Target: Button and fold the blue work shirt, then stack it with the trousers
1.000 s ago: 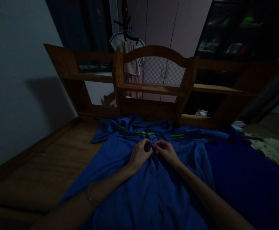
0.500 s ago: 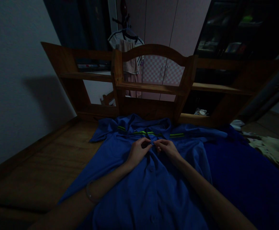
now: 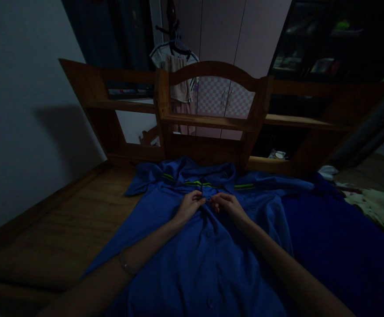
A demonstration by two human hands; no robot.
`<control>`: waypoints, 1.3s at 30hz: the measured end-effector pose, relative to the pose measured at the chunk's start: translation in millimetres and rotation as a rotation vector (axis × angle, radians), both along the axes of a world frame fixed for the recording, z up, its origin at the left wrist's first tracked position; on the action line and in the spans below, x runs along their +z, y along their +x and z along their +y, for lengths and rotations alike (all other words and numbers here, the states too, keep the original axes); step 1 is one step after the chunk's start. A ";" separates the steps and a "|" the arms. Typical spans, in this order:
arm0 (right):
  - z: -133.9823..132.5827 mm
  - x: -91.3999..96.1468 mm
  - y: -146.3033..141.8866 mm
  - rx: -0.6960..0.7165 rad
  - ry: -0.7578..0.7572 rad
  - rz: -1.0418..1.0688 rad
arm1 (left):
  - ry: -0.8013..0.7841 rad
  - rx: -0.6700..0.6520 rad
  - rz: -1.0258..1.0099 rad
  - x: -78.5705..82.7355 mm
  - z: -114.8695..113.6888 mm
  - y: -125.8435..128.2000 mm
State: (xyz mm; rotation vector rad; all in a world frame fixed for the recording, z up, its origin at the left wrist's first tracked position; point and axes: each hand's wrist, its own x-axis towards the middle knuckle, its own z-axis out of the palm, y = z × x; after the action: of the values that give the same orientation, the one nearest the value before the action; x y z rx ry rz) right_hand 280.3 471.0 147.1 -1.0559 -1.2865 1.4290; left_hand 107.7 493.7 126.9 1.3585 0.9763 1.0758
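Dim room. Wooden platform (image 3: 73, 224), shelved wooden headboard (image 3: 211, 70) at far end.

- Blue shirt (image 3: 211, 264) spread flat on platform, front up, collar twd headboard. Green-yellow stripes (image 3: 198, 183) across chest.
- L hand (image 3: 189, 206) & R hand (image 3: 228, 206) at top of placket, just below collar, fingertips close together.
- Both hands: fingers curled in, pinching shirt fabric at front opening. Whether a button is gripped: cannot tell, too dark.
- Button (image 3: 208, 234) lower on placket.
- Bracelet (image 3: 124, 265) on L wrist.
- Dark blue cloth (image 3: 340, 251) R of shirt, pale cloth (image 3: 376, 207) beyond.
- Hanging garments (image 3: 178, 83) behind headboard.
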 end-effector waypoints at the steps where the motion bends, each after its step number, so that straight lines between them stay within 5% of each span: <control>1: -0.1 -0.1 -0.1 -0.003 0.007 0.003 | -0.012 -0.005 -0.010 -0.3 0.0 0.1; 13: 1.4 -6.1 1.0 0.025 0.134 -0.026 | -0.052 0.014 -0.063 -9.3 5.1 2.3; 39: 0.8 -6.0 0.6 0.040 0.118 -0.031 | -0.153 0.053 -0.135 6.7 -2.5 -1.5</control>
State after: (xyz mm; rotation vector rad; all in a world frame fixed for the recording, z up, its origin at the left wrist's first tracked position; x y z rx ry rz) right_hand 280.8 471.8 141.1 -0.9818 -1.4042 1.3535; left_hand 106.2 491.1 133.6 1.1270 0.9786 1.0946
